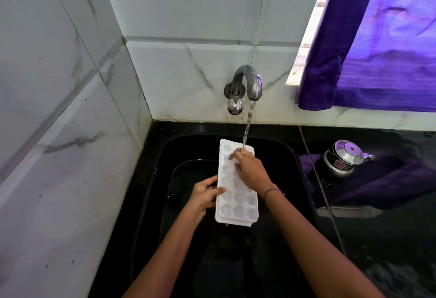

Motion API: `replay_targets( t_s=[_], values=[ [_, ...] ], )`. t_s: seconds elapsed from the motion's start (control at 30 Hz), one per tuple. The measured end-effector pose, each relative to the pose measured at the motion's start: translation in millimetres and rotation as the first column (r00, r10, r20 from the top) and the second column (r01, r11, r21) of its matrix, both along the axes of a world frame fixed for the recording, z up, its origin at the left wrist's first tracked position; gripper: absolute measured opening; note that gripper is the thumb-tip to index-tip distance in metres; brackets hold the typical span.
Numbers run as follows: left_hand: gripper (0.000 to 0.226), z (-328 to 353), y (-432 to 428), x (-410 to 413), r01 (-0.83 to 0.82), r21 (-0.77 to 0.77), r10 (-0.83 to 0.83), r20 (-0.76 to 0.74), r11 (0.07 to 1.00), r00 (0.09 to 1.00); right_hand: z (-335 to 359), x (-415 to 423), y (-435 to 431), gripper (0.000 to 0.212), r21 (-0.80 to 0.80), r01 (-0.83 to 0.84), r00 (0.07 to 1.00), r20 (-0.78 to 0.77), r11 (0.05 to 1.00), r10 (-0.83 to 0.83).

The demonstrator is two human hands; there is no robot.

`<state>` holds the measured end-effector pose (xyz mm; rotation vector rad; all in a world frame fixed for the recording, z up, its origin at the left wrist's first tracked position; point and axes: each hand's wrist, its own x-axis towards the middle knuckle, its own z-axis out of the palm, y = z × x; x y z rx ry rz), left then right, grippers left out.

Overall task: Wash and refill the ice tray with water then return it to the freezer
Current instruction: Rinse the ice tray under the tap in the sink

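Gripping ice tray [238, 205] edge in left hand [206, 195]; pressing right hand [251, 171], fingers straight, on far cells. Cannot see left fingertips beneath tray.

— Where's the ice tray [238, 203]?
— Over the black sink [179, 153], under the tap [247, 80] and its running water [248, 123]. Left hand [205, 193] grips its left edge; right hand [250, 170] rests fingers in the far cups.
— Anything else?
— A steel pot [342, 158] on the worktop, right of the sink.

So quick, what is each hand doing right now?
Left hand: grips the ice tray by its edge.
Right hand: open, touching the tray.
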<state>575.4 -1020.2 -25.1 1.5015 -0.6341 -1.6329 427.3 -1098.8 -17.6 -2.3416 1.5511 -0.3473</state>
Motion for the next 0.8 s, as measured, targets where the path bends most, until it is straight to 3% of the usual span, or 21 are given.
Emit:
replay_targets(
  t_s=[0.13,0.23,0.37,0.6,0.67,0.8],
  values=[
    [0.049,-1.6,-1.9,2.5,0.027,-0.08,-0.006,0.255,0.996,0.967,-13.9,-0.3,11.1,0.025,0.062,0.053,0.994,0.093,0.997,-0.059],
    [0.046,1.0,-2.4,4.7,0.094,-0.108,-0.032,0.477,0.99,0.878,-24.0,0.7,17.8,0.03,0.124,0.084,0.993,0.067,0.989,-0.093],
    [0.041,7.8,3.8,2.8,0.165,-0.117,-0.052,0.645,0.979,0.762,-30.3,0.8,25.0,0.033,0.137,0.096,0.995,0.008,0.986,-0.098],
    [0.041,18.9,16.7,-1.5,0.319,-0.142,-0.013,0.899,0.937,0.438,-36.3,-2.0,27.9,0.022,0.04,0.074,0.991,-0.114,0.996,-0.069],
    [0.043,18.6,20.3,0.3,0.267,-0.14,-0.006,0.877,0.953,0.481,-35.7,-2.5,27.6,0.026,0.039,0.073,0.99,-0.121,0.997,-0.068],
    [0.036,9.2,19.8,7.6,0.096,-0.1,-0.002,0.682,0.99,0.731,-36.5,-3.9,23.1,0.029,0.076,0.139,0.989,-0.062,0.987,-0.134]
  ],
)
